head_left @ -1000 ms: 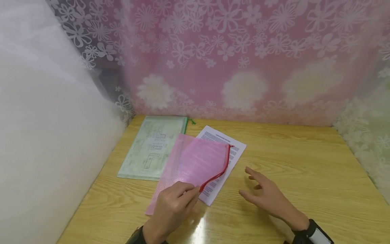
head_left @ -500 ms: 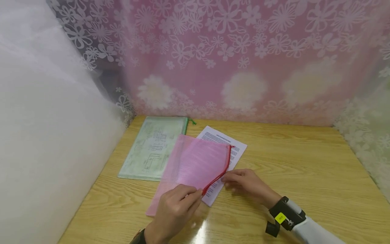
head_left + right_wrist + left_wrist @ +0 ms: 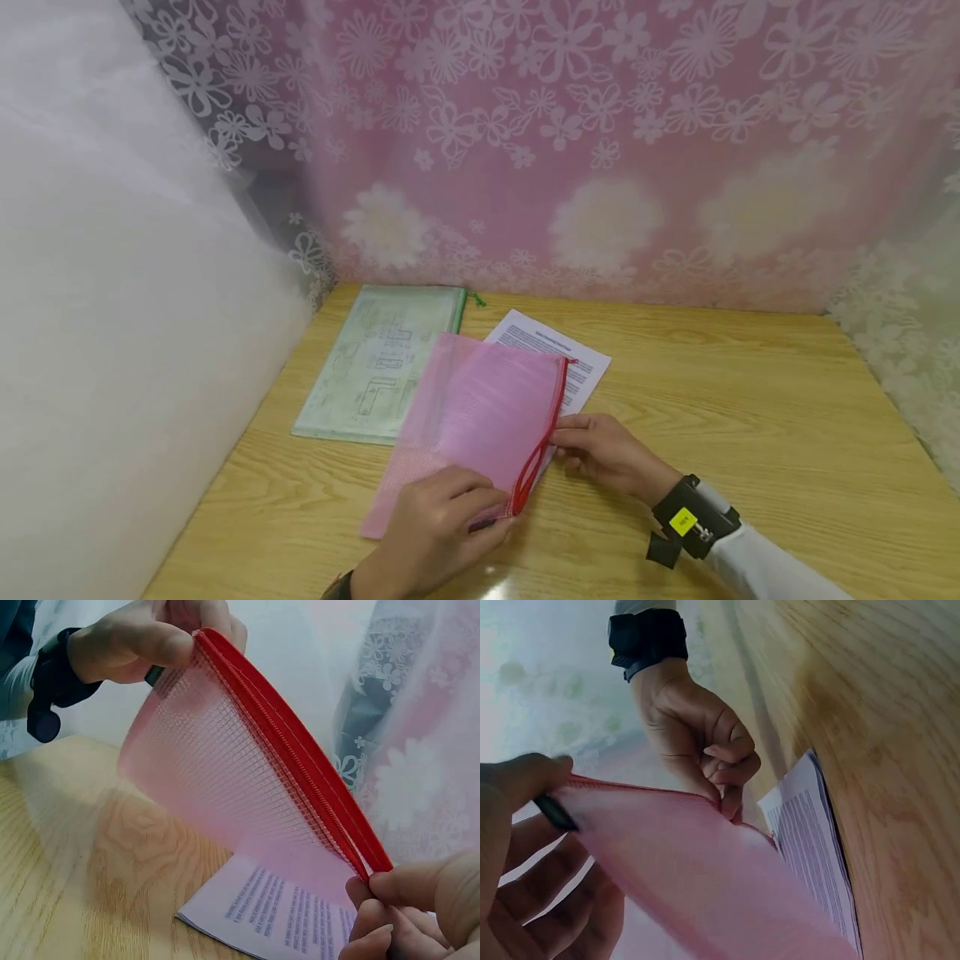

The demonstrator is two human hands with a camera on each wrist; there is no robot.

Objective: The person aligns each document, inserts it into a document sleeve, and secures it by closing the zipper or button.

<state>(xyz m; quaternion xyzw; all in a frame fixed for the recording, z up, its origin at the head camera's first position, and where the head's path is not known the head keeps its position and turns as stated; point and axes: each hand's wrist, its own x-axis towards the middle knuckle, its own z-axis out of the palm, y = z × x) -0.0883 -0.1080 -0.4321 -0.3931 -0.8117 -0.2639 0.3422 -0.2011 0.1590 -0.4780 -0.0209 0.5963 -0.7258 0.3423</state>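
A pink mesh zipper pouch (image 3: 487, 400) with a red zipper edge (image 3: 292, 750) is raised toward me on its near right side. My left hand (image 3: 442, 521) pinches the near corner of the pouch, beside a small dark tab (image 3: 555, 812). Farther along the zipper, my right hand (image 3: 611, 454) pinches the red edge between thumb and fingers. Between the two hands the zipper's sides stand slightly apart. Under the pouch lie printed sheets of paper (image 3: 581, 354), partly covered by it.
A green zipper pouch (image 3: 360, 367) with drawings showing through lies at the back left, partly overlapped by the pink one. The wooden table (image 3: 750, 417) meets a pink flowered curtain (image 3: 510, 208) behind and a white sheet (image 3: 135, 292) at left.
My right hand has come in from the right and taken hold of the zipper edge. The left hand has drawn the pouch's corner a little toward me, and the zipper's sides have parted.
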